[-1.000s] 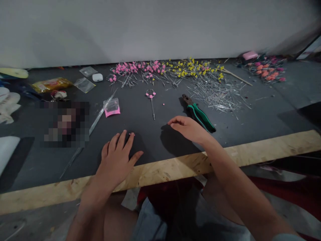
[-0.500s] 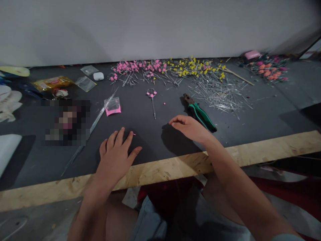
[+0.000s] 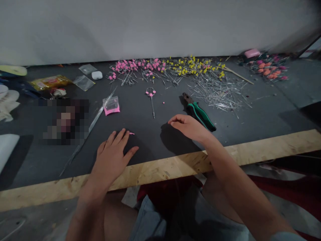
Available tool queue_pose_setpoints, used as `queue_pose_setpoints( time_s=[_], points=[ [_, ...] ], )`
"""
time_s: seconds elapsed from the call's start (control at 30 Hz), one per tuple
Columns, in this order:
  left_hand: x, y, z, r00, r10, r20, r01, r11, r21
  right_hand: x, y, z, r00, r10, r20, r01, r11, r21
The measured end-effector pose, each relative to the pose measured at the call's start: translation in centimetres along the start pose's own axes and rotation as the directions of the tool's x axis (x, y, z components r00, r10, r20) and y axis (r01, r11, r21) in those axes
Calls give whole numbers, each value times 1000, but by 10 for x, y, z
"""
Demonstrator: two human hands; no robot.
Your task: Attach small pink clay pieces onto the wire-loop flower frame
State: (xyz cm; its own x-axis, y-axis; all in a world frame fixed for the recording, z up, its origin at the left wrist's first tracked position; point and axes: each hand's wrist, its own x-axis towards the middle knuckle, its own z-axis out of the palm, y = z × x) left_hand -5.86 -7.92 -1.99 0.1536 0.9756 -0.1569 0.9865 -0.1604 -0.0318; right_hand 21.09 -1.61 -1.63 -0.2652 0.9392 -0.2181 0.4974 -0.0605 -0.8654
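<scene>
The left hand (image 3: 114, 157) lies flat and empty on the tabletop (image 3: 150, 140), fingertips by a small pink piece (image 3: 131, 133), while the right hand (image 3: 189, 128), loosely curled and empty, hovers beside the green-handled pliers (image 3: 199, 113).

Your left hand (image 3: 112, 157) and right hand (image 3: 189, 128) are bare, with no gloves, rings or watch showing, your forearms are uncovered up to the frame's edge, and on your lap you wear grey-blue shorts (image 3: 175, 221) with soft, creased fabric.
</scene>
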Motion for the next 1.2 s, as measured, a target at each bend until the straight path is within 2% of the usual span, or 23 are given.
queue_pose_setpoints(
  time_s=[0.17,0.57,1.07,1.2],
  points=[
    [-1,2,0,1000,-2,-11,2,1000,-10,1,2,0,1000,3,-9,-3,1000,5],
    [-4,11,0,999,26,-32,-23,997,76,1,1,1,1000,19,-9,-19,1000,-5],
    [-8,13,6,995,23,-96,-18,998,53,0,0,1,1000,-2,-14,1,1000,-19],
    [-8,12,8,996,28,-85,-23,998,58,0,0,1,1000,-4,-19,3,1000,-27]
  ],
)
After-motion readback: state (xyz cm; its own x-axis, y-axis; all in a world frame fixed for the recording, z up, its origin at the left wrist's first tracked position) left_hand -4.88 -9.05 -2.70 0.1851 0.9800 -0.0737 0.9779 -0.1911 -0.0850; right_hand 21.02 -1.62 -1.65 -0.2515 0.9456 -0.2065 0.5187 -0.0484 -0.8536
